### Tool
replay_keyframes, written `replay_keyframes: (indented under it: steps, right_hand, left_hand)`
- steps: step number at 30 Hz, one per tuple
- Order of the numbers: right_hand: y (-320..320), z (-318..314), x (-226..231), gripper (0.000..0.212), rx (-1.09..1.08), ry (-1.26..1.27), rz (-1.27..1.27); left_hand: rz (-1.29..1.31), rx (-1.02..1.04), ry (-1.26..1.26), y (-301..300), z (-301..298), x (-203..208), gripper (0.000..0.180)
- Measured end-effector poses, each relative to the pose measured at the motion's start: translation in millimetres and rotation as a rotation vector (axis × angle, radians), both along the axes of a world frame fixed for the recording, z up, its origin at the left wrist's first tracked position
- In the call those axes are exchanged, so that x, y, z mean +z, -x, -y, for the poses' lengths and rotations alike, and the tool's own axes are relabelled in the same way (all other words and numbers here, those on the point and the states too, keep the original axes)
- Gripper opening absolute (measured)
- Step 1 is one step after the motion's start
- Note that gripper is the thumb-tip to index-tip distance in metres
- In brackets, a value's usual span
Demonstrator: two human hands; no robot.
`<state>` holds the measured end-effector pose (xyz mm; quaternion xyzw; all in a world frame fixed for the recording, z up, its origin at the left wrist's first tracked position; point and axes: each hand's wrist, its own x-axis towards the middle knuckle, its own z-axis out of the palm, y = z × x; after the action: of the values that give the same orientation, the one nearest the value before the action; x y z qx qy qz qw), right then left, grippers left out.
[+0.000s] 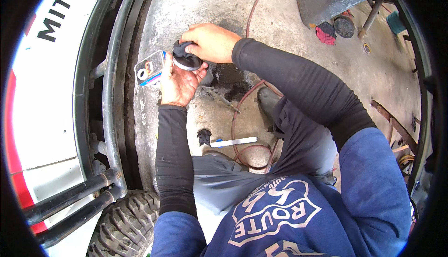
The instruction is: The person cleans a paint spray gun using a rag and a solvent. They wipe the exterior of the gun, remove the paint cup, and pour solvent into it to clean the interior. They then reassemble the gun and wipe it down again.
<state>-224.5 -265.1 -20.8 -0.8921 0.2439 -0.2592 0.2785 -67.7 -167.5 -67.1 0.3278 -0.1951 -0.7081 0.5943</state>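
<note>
My left hand (179, 85), palm up, supports a round dark part with a pale metallic rim (187, 63), its fingers curled around the lower edge. From above, my right hand (208, 42) pinches a bunched dark cloth (182, 49) and presses it into the face of that round part. Beside my left thumb is a clear plastic package (150, 69) with small pieces inside; whether the hand touches it I cannot tell. Below the hands, a thin pointed tool (221, 99) lies across the floor near a wet dark patch.
A white vehicle (51, 117) with black tubular bars (114, 70) and a knobby tyre (125, 224) stands at left. A reddish hose (249, 93) crosses the concrete near my boot (267, 102). A white strip-shaped object (235, 142) and a black rag (204, 136) lie nearer.
</note>
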Motion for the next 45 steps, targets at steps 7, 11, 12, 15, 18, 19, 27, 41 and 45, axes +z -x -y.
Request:
replay_keyframes:
  steps: [7, 11, 12, 15, 18, 19, 27, 41, 45]
  right_hand:
    - [-4.4, -17.4, -2.7, 0.027, 0.110, -0.095, 0.143]
    - [-3.0, -15.9, -14.1, 0.029, 0.232, 0.049, 0.102]
    - [-1.1, -12.8, -16.0, 0.029, 0.237, 0.068, 0.051]
    - [-0.1, 1.0, -17.1, 0.027, 0.111, 0.025, 0.021]
    - [-6.1, 1.8, -14.4, 0.033, 0.069, 0.023, 0.108]
    - [-8.7, 0.2, -12.2, 0.032, 0.135, 0.111, 0.144]
    - [-19.4, -30.5, 2.9, 0.026, 0.113, 0.423, -0.204]
    - [3.2, 2.0, 18.3, 0.033, -0.107, -0.197, 0.183]
    - [1.7, -1.7, 14.5, 0.033, -0.026, -0.319, 0.207]
  left_hand:
    - [0.095, 0.123, 0.039, -1.2, 3.4, -3.0, 0.046]
    - [0.071, 0.228, 0.039, -6.5, -0.8, 7.0, 0.042]
    - [0.116, 0.203, 0.126, -8.6, -2.9, 10.3, 0.045]
    - [0.174, 0.156, 0.022, -17.3, -9.8, 18.8, 0.053]
    - [0.170, 0.096, 0.014, -19.6, -12.4, 20.0, 0.057]
    - [0.127, 0.079, 0.012, -19.4, -12.4, 19.4, 0.056]
    - [0.082, 0.259, 0.114, -24.3, -17.4, 13.1, 0.036]
    - [0.139, 0.195, -0.081, -21.3, -9.6, 9.2, 0.070]
    - [0.033, 0.167, -0.115, -16.3, -6.4, 10.7, 0.066]
